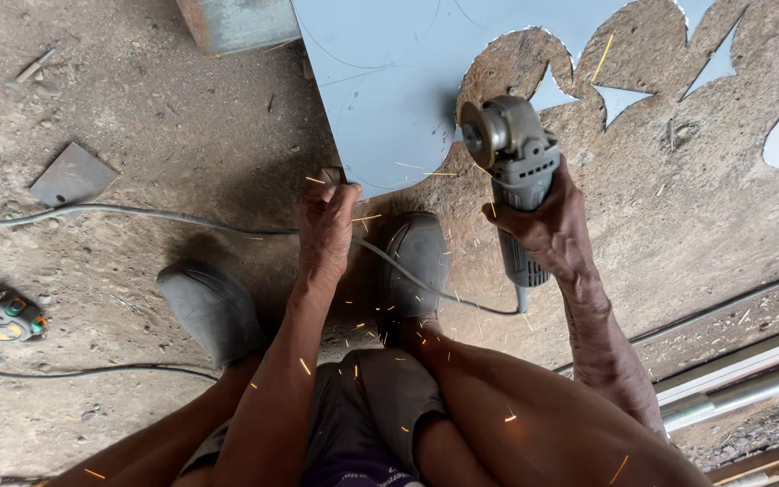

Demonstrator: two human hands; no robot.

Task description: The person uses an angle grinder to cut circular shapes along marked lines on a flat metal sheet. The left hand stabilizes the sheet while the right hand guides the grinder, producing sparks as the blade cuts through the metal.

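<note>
On dusty ground (137, 108), right hand (547, 225) grinds metal sheet (380, 81) amid sparks.

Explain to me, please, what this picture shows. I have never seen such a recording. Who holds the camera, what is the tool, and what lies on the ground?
There is one picture only. The camera sits on the person's head and looks down, so you see their own arms, knees and two grey shoes. The person squats on a dirt floor.

The right hand grips an angle grinder, a power tool with a spinning disc. The disc meets a pale blue metal sheet that lies on the ground, and orange sparks fly towards the legs. The left hand presses on the near corner of the sheet. Curved shapes are already cut out of it on the right.

The grinder's grey cable runs across the floor. A tape measure and a small metal offcut lie at the left.
</note>
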